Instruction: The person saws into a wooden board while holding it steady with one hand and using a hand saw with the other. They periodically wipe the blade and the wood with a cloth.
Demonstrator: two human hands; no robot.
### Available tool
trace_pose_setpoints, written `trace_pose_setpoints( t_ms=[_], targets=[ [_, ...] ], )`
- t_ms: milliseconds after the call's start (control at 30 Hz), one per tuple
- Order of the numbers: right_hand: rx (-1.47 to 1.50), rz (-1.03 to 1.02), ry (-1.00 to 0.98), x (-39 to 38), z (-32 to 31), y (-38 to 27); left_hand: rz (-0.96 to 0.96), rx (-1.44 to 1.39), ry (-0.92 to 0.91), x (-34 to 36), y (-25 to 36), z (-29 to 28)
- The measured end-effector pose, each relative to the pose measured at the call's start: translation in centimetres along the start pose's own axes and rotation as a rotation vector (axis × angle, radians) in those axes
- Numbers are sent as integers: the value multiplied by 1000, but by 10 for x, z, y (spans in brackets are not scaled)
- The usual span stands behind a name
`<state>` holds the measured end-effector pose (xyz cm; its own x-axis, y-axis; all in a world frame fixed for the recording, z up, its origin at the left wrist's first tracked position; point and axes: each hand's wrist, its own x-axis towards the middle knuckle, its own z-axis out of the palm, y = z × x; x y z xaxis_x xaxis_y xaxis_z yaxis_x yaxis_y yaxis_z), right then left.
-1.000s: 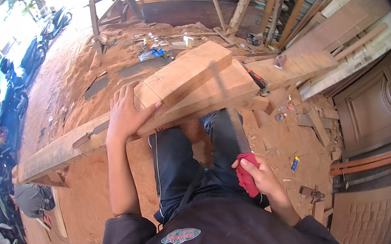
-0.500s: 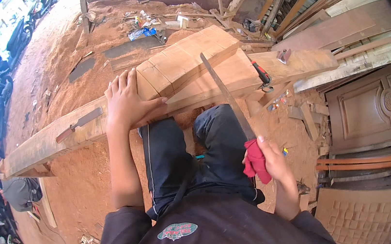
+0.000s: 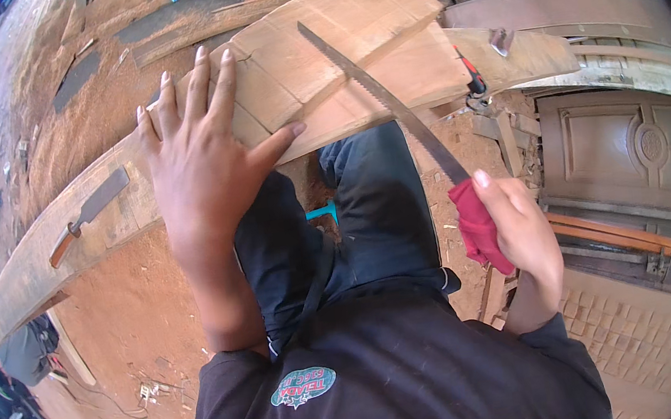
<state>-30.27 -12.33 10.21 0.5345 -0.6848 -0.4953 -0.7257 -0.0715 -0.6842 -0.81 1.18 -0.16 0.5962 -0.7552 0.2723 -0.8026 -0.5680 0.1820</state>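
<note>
My right hand (image 3: 519,225) is closed round a hand saw's handle, which is wrapped in red cloth (image 3: 476,230). The long toothed blade of the saw (image 3: 389,102) slants up and left, its tip over a thick wooden block (image 3: 346,24). Lines and cuts cross the block's top. Spread flat, my left hand (image 3: 203,150) presses on the block's left end, fingers apart. Under the block runs a long wooden beam (image 3: 31,255). A chisel (image 3: 89,214) with a brown handle rests on the beam left of my hand.
A red and black tool (image 3: 471,71) and a small metal piece (image 3: 501,40) are at the beam's right part. Carved door panels (image 3: 621,149) lean at the right. Sawdust covers the ground (image 3: 131,318). Planks and a metal sheet stand at the back right.
My view has shifted closer to the wood. The saw has come up and left relative to the block, its blade now reaching across the top. My left hand stays on the block.
</note>
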Motion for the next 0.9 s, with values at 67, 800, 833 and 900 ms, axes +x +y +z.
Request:
trace_pose_setpoints(
  t_ms=[67, 800, 833, 900],
  targets=[
    [-5, 1, -13, -2, 1, -4, 28, -12, 35, 0, 1, 1],
    [-19, -41, -45, 12, -2, 2, -4, -2, -24, 2, 1, -7],
    [-35, -40, -37, 12, -2, 1, -4, -5, -21, 2, 0, -6],
    [-68, -41, -19, 11, -1, -1, -5, -7, -23, 2, 0, -6]
  ],
)
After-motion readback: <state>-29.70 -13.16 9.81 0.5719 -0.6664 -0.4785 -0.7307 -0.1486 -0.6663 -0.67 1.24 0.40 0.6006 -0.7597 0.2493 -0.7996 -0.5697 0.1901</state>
